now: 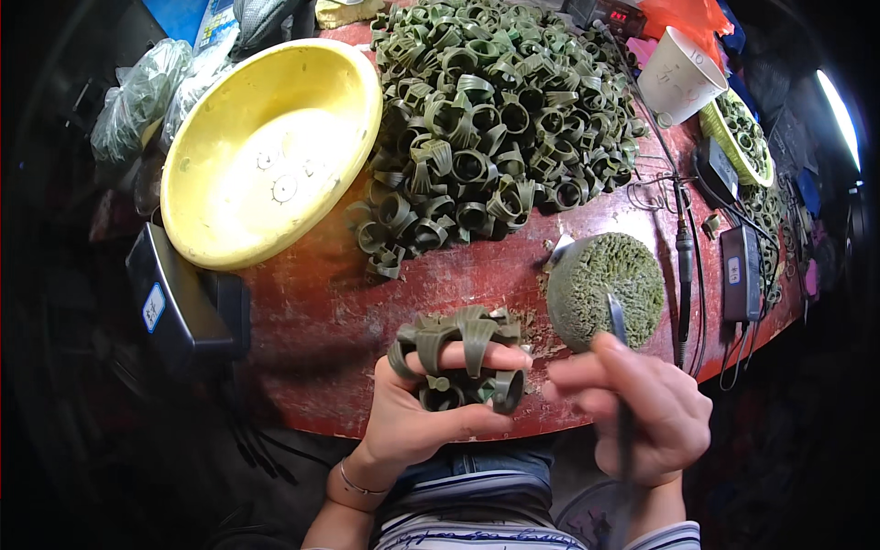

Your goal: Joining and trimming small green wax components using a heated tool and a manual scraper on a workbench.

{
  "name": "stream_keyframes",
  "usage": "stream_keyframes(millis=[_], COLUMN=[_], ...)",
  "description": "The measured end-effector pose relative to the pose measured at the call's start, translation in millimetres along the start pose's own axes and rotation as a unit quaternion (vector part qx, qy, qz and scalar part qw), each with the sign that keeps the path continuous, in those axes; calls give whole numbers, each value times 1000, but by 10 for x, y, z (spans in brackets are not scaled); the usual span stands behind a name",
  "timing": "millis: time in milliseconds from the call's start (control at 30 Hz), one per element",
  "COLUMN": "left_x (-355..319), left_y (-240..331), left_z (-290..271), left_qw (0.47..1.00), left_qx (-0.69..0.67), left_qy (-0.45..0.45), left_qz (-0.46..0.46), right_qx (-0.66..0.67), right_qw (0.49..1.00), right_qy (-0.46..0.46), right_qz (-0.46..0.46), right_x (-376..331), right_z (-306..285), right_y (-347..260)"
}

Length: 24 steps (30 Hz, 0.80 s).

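My left hand (408, 426) is closed around several dark green ring-shaped pieces (475, 341), near the table's front edge. Ridged, fan-like bands curve over its fingers, and round openings show between fingers and thumb. To the right, my right hand (651, 412) grips a slim tool with a flat metal blade (617, 316) and a dark handle blurred by motion. The blade's tip lies over the crumbly top of a round green block (600, 275); whether it touches cannot be told. Beyond both hands spreads a big heap of similar green rings (504, 110).
A yellow basin (266, 156) leans at the left, beside a dark metal box (179, 298). On the right are a white cup (680, 78), a yellow-green basket (715, 133), cables and a black adapter (739, 275). Crumbs lie on the worn red table (312, 367).
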<state>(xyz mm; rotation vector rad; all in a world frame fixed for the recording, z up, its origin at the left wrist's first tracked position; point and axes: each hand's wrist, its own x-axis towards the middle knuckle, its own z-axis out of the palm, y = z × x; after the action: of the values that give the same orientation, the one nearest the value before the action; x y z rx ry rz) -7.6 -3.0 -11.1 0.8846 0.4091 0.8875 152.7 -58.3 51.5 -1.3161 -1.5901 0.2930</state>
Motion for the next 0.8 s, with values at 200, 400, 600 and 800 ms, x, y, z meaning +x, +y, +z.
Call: stream_keyframes(millis=[200,400,600,800], left_x=[16,29,30,19], left_y=[-5,33,20,-10], left_z=[80,121,39,20], left_qw=[999,992,993,999], left_qx=[-35,94,86,30], left_qy=[29,58,-10,-1], left_qz=[9,59,81,17], right_qx=[113,198,266,278], right_qw=[988,957,937,942], right_qy=[-6,40,-7,9], right_qz=[104,207,228,190], right_x=[-269,-322,-369,-379], right_z=[52,158,124,119], right_y=[-24,-104,-26,50])
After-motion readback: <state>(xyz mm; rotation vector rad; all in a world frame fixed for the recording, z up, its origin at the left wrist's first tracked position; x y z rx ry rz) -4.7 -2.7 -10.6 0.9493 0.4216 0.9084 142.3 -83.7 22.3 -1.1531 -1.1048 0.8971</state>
